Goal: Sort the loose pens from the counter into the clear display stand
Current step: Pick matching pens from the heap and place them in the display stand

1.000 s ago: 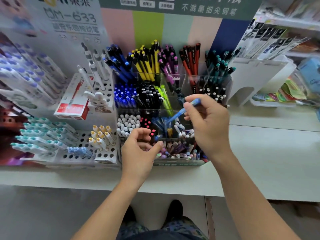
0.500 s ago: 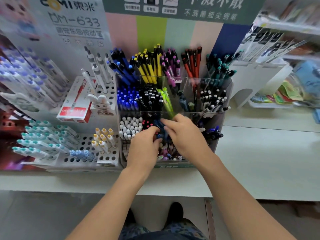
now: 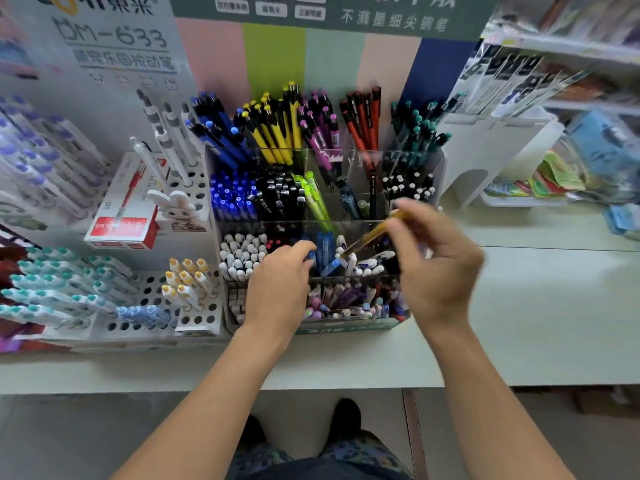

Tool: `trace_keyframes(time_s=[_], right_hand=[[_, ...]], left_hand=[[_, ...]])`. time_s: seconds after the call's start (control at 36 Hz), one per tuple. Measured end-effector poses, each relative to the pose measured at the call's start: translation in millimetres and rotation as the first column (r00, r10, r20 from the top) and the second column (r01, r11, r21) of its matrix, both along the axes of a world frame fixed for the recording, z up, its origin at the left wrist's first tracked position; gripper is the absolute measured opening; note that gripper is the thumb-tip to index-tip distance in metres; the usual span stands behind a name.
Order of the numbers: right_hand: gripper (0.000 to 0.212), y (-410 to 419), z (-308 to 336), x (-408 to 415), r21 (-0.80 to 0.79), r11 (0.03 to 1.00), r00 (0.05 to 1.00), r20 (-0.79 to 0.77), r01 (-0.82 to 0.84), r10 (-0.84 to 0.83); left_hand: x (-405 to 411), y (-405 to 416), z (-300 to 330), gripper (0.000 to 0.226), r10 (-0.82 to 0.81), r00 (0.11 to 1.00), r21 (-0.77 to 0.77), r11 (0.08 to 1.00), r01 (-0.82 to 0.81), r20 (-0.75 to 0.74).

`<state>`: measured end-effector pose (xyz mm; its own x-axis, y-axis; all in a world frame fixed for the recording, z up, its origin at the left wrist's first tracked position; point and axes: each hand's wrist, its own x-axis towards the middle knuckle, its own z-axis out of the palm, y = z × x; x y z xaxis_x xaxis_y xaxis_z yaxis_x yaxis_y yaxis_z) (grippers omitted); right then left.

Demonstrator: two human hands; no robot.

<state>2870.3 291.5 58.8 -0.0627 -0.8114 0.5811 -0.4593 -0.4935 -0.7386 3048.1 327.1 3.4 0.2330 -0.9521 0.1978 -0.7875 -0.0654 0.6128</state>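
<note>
The clear tiered display stand [image 3: 437, 168] sits on the pale counter [image 3: 519, 323], its compartments packed with pens sorted by colour. My right hand [image 3: 433, 268] hovers over the stand's right side, blurred by motion, and pinches a yellow pen [image 3: 372, 234] that slants down to the left into the middle row. My left hand [image 3: 280, 285] reaches into the middle row, fingers curled over the blue pens [image 3: 325, 251] there. White-capped pens [image 3: 240, 254] stand just left of that hand.
A white perforated pen rack [image 3: 152, 306] with teal and yellow-capped pens stands left of the stand, with a red-and-white pen box [image 3: 121, 216] behind it. White holders and packaged goods [image 3: 498, 147] sit at the back right. Bare counter lies right of the stand.
My right hand put a blue pen down into the middle row, then rose to the right holding a yellow pen. My left hand stayed in the middle compartment.
</note>
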Motion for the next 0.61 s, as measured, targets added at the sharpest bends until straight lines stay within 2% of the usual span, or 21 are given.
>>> trace_keyframes(time_s=[0.06, 0.17, 0.22, 0.31, 0.42, 0.53, 0.61], right_hand=[[0.027, -3, 13, -17, -0.112, 0.986, 0.992, 0.054, 0.121, -0.115], [0.020, -18, 4, -42, -0.175, 0.965, 0.975, -0.078, 0.193, -0.209], [0.020, -25, -12, -46, -0.126, 0.973, 0.965, -0.156, 0.192, -0.211], [0.021, -29, -44, -48, 0.039, 0.984, 0.949, -0.273, 0.176, -0.159], [0.017, -25, -72, -45, 0.092, 0.973, 0.897, -0.414, 0.211, -0.156], [0.032, -14, -77, -35, 0.175, 0.967, 0.906, -0.412, 0.186, -0.100], [0.046, -7, -77, -30, 0.283, 0.942, 0.959, -0.262, 0.182, -0.106]], left_hand=[[-1, -2, 2, 0.025, 0.013, 1.000, -0.012, 1.000, -0.013, -0.013], [-6, -4, 5, 0.030, 0.022, 0.999, 0.000, 1.000, -0.022, -0.024], [-9, -1, 6, 0.032, 0.028, 0.999, 0.017, 0.999, -0.027, -0.020], [-14, 6, 6, 0.037, 0.044, 0.999, 0.024, 0.999, -0.044, 0.004], [-19, 5, 4, 0.041, -0.023, 0.998, 0.013, 1.000, 0.023, 0.066], [-25, -6, -4, 0.034, -0.098, 0.986, -0.006, 0.995, 0.100, 0.133], [-29, -14, -9, 0.023, -0.102, 0.985, -0.041, 0.993, 0.109, 0.137]])
